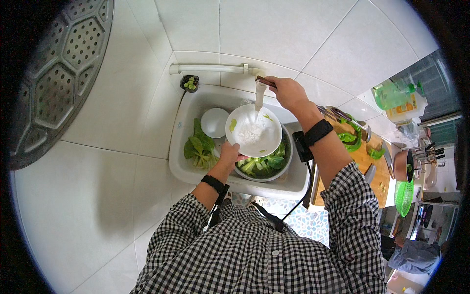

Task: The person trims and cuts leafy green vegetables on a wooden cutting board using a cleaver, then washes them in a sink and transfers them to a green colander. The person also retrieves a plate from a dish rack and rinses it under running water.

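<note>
My left hand [230,156] grips the near left rim of a white bowl [240,141], tilted under the faucet [260,97]. Water pours into the bowl, and a few green leaf scraps cling to its inside. At the faucet's top, my right hand [288,92] has its fingers closed on a slim dark brown handle [266,81]. Beneath the held bowl stands a round metal basin [270,179] of leafy greens [270,161], partly hidden. More leafy greens [200,147] lie in the sink's left side, beside another white bowl [214,123].
The white sink [180,172] meets tiled walls. A small potted plant [190,83] sits at its back left corner. To the right, a wooden cutting board [361,154] bears green peppers [354,137], a ladle [363,126] and a knife [387,160]. A black cable [306,194] hangs by my right arm.
</note>
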`<state>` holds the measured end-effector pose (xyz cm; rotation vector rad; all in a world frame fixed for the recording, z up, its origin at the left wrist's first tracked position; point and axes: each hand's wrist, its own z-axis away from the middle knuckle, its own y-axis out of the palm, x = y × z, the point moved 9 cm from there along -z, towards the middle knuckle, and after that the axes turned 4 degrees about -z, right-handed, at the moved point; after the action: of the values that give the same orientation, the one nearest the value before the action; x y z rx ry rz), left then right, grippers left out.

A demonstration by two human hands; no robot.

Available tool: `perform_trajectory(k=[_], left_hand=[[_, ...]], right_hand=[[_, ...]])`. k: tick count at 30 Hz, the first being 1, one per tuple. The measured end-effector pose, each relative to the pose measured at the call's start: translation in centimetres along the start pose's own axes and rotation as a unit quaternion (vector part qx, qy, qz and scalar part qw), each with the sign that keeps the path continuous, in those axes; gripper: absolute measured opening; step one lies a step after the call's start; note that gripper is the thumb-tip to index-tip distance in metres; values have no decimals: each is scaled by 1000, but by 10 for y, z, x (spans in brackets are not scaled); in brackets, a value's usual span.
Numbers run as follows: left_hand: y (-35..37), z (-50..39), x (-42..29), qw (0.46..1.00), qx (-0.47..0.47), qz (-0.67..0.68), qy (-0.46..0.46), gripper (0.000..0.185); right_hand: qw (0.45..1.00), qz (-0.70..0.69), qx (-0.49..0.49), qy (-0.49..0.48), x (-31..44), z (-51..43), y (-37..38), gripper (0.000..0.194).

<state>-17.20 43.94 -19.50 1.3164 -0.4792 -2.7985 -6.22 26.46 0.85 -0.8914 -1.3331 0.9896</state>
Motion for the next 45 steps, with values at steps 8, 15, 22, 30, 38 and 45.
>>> perform_trajectory(k=[8, 15, 22, 30, 38, 45], left_hand=[[3, -4, 7, 1000, 22, 8, 1, 39], [3, -9, 17, 999, 41, -13, -9, 44], [1, -10, 24, 999, 29, 5, -13, 41], [3, -8, 28, 1000, 27, -8, -11, 38], [10, -8, 28, 999, 40, 1, -4, 37], [15, -7, 27, 997, 74, -33, -2, 47]], right_hand=[[1000, -9, -21, -21, 1, 4, -3, 23], [998, -23, -52, 6, 1, 19, -13, 24], [996, 11, -90, 11, -4, 19, -17, 29], [992, 85, -91, -2, -2, 15, -11, 42], [993, 98, -56, 15, 2, 13, -8, 47], [993, 102, -51, 9, 3, 16, -7, 47]])
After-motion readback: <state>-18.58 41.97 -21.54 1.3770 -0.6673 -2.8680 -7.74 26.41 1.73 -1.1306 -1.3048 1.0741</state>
